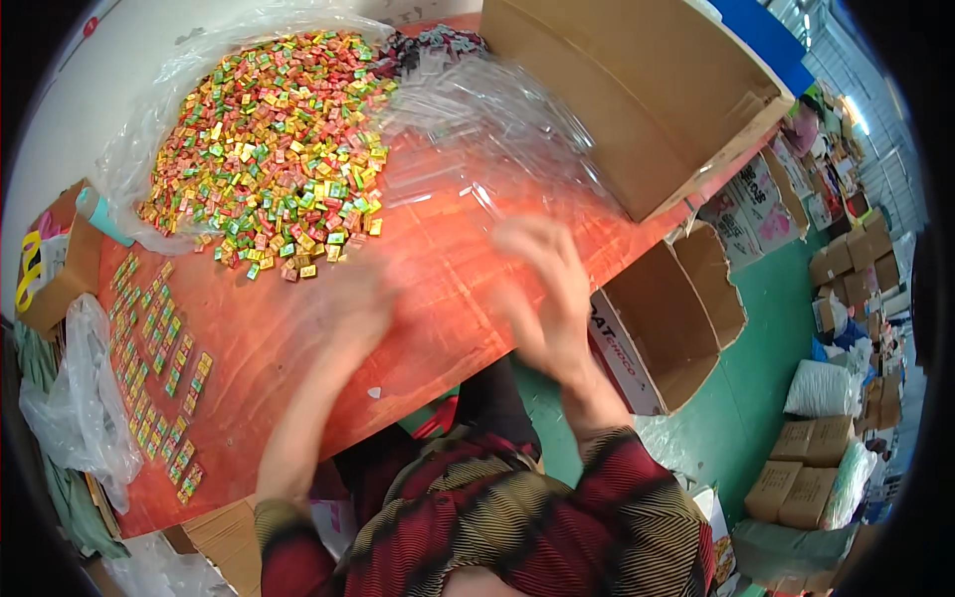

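My left hand (353, 298) is smeared by motion over the red tabletop, just in front of a heap of small wrapped sweets (288, 149). Its fingers cannot be made out. To the right, my right hand (545, 294) hovers near the table's front edge, thumb and fingers apart, with nothing visible between them. The sweets are red, yellow and green and lie on a clear plastic sheet. Beyond my right hand spreads a pile of clear plastic cases (487, 124). Short rows of sweets (154, 368) are laid out at the table's left side.
A large open cardboard box (637, 90) lies at the back right of the red table (428, 249). Another open box (667, 318) stands beyond the right edge. At the left are a small carton (65, 269) and a plastic bag (85, 388). Stacked cartons (801, 463) stand farther right.
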`<state>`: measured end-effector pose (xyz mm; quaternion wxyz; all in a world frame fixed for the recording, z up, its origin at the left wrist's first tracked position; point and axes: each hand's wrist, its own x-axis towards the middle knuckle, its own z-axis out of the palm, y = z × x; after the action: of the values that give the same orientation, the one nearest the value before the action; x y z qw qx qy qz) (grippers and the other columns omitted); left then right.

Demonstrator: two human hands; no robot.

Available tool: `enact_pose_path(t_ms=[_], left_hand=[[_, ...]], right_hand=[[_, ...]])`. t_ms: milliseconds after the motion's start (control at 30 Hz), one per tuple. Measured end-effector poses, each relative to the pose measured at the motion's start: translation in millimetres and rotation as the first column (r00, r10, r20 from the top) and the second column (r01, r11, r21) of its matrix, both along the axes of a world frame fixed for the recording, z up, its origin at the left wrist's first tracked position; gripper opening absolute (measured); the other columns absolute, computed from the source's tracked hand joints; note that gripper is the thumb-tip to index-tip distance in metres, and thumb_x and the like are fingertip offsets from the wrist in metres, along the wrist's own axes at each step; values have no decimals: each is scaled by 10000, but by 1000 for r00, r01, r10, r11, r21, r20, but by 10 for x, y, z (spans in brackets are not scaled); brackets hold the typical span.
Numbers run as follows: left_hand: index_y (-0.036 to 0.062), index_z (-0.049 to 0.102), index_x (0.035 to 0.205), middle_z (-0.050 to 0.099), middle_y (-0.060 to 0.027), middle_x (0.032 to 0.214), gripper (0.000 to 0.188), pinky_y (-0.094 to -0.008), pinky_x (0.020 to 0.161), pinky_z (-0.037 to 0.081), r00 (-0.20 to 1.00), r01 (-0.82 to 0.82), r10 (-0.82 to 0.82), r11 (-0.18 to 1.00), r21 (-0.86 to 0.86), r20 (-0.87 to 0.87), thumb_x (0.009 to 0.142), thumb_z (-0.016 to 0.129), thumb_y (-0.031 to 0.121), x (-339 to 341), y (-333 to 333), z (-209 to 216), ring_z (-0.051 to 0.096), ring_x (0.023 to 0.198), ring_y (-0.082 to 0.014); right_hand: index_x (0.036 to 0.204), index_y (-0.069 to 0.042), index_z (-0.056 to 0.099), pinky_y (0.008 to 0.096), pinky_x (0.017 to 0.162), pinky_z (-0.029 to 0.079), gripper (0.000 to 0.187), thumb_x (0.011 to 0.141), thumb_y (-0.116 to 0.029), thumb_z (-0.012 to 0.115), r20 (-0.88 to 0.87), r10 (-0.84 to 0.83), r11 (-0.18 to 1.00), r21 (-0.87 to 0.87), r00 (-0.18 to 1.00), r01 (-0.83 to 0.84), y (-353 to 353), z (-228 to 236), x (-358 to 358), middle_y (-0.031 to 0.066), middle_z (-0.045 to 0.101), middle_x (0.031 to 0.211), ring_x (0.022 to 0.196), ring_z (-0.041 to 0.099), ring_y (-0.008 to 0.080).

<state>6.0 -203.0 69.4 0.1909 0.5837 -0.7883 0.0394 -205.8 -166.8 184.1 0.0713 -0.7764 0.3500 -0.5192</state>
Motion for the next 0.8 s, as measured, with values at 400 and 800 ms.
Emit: enact_pose_path(t_ms=[400, 800], left_hand=[[41, 554, 1026, 421, -196, 1201, 369, -543, 928, 302, 935, 326, -321, 945, 9, -148, 798, 559, 331, -984, -327, -388, 353, 1153, -388], [5, 571, 806, 465, -206, 1151, 162, -508, 925, 338, 959, 110, -103, 994, 11, -263, 758, 618, 152, 111, 632, -295, 383, 1153, -393]], right_hand=[[1063, -75, 556, 430, 749, 419, 340, 734, -153, 591, -577, -407, 711, 287, 708, 642, -332, -1316, -536, 140, 494, 1110, 962, 500, 321], [1008, -81, 572, 473, 990, 266, 278, 743, -6, 535, -468, 62, 932, 344, 882, 117, -73, -1443, -99, 59, 569, 1083, 1178, 406, 315]])
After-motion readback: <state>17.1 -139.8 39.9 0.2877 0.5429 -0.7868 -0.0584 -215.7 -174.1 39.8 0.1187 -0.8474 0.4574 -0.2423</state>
